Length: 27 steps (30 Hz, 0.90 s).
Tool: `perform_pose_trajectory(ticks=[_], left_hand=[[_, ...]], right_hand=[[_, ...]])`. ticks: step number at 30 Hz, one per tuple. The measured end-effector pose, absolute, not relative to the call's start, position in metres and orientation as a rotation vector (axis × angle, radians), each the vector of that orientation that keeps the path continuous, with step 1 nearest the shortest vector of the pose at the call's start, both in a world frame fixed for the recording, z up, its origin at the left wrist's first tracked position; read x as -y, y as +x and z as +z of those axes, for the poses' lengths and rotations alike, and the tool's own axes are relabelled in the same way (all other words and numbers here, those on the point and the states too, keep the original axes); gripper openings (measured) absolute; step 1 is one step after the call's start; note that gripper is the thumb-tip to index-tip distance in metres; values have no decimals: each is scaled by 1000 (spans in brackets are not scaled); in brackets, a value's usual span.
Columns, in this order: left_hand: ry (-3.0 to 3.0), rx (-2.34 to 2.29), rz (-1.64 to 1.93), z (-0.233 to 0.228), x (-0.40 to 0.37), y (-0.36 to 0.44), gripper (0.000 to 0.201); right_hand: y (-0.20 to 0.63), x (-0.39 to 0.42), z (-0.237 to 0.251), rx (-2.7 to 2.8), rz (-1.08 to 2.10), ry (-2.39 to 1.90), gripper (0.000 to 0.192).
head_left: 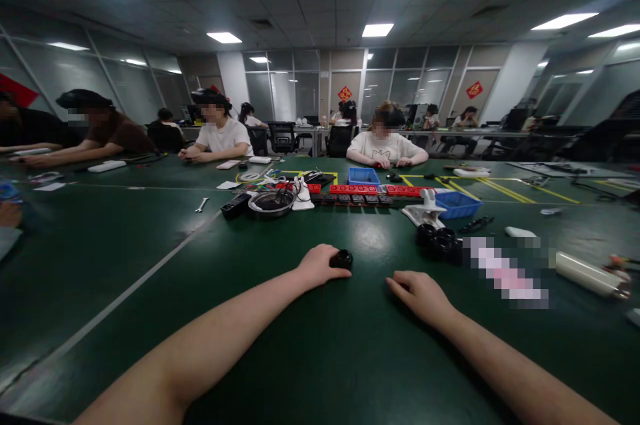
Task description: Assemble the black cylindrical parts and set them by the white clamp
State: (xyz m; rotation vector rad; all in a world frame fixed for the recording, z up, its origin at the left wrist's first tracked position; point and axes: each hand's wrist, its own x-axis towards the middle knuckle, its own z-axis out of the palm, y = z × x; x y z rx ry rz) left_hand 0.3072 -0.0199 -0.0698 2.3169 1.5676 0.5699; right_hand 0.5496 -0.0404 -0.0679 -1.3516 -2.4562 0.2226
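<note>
My left hand point(319, 266) is wrapped round a small black round piece with a hollow top point(344, 258), which rests on or just above the green table. Its thumb lies along the near side and the fingers are behind. My right hand point(420, 293) rests on the table to the right, apart from the piece. Its fingers are loosely bent, the thumb stands off from them, and nothing shows between them. Beyond my right hand sits a cluster of similar black round pieces point(443, 243).
Across the table stand a metal bowl point(273, 202), a black box point(236, 206), red strips point(353, 189), a white stand point(425, 210) and blue bins point(457, 204). A wrench point(202, 204) lies at left, a cream cylinder point(590, 274) at right. Several people sit around.
</note>
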Motion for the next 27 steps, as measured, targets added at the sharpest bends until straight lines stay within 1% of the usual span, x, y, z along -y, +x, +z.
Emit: perform_pose_trajectory(ticks=[2,5,7,9,10,11,12,16,18,19,24,27], left_hand=[[2364,-1490,576,-71,23,330,46],[2414,-1435,587,-71,28,339,48],[2383,-1392,604,-68,30,334,56],[2302,-1362,656,-64,30,327,71],[2263,-1340,677,-62,30,325,72],[2242,-1308,697,-59,30,323,69],[2239,-1267,704,-58,29,322,65],[2286,-1137,713,-53,23,322,48],[2282,-1106,706,-53,20,323,43],[2277,-1096,703,-53,19,323,40],[2227,-1083,704,-53,20,324,36],[2197,-1055,700,-54,22,325,35]], right_hand=[[553,38,-68,2427,237,-1362,35],[557,36,-68,2403,302,-1360,36],[558,34,-68,2374,379,-1341,35],[557,31,-66,2327,470,-1302,30],[557,30,-66,2301,513,-1277,26],[556,28,-65,2283,556,-1248,23],[555,26,-64,2273,602,-1221,24],[544,17,-62,2319,821,-1121,53],[536,13,-60,2375,870,-1063,58],[531,11,-60,2406,876,-1029,56],[518,3,-58,2482,934,-943,30],[519,0,-61,2471,978,-946,24]])
